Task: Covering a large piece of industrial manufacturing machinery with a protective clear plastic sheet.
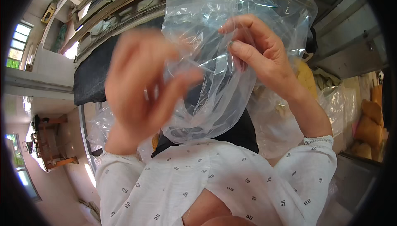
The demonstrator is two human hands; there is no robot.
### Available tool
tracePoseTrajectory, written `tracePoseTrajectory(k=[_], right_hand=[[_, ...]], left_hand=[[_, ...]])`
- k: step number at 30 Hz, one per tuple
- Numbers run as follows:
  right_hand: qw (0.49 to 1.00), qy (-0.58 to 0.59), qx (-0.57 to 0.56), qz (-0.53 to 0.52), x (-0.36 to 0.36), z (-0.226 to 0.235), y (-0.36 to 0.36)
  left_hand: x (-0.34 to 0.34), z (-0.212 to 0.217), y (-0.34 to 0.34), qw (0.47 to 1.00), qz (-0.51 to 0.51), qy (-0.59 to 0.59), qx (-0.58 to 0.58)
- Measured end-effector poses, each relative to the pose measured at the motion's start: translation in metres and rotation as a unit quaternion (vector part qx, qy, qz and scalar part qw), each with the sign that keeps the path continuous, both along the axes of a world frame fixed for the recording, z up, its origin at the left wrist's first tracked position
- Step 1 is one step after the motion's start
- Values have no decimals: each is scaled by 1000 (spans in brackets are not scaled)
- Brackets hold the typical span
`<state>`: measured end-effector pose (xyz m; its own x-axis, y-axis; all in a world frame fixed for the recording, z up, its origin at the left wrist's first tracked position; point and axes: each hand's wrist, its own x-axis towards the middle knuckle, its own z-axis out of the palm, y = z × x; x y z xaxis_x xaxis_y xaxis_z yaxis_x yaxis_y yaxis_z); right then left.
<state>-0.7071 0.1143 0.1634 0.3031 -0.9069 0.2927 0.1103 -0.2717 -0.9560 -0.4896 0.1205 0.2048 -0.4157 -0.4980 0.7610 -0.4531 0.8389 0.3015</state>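
A large sheet-like piece of clear plastic film, seemingly a bag (215, 114), hangs crumpled and shiny over my lap and up to the work surface. My right hand (262, 56) is at its right side, fingers curled, with a fold of the film between thumb and fingers. To the left, my left hand (144, 77) is smeared by motion in front of the film's left edge. Whether its fingers touch the film or hold anything cannot be made out.
Ahead stands a long metal machine frame or bench (124, 2) with rails. Dark padded cloth (93, 75) covers its near edge at left. More clear plastic (339, 102) lies at right, beside stacked brown bundles (368, 120). A wooden stand (51, 143) is far left.
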Motion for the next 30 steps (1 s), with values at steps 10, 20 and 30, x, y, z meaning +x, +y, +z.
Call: tracePoseTrajectory(k=[10, 20, 30], right_hand=[[996, 63, -63, -9, 3, 14, 5], [949, 202, -233, -69, 21, 41, 4], [826, 331, -431, -147, 15, 73, 2]], left_hand=[[-21, -13, -56, 940, -174, 107, 273], [1, 5, -32, 990, -136, 30, 6], [32, 6, -26, 994, -92, 62, -21]])
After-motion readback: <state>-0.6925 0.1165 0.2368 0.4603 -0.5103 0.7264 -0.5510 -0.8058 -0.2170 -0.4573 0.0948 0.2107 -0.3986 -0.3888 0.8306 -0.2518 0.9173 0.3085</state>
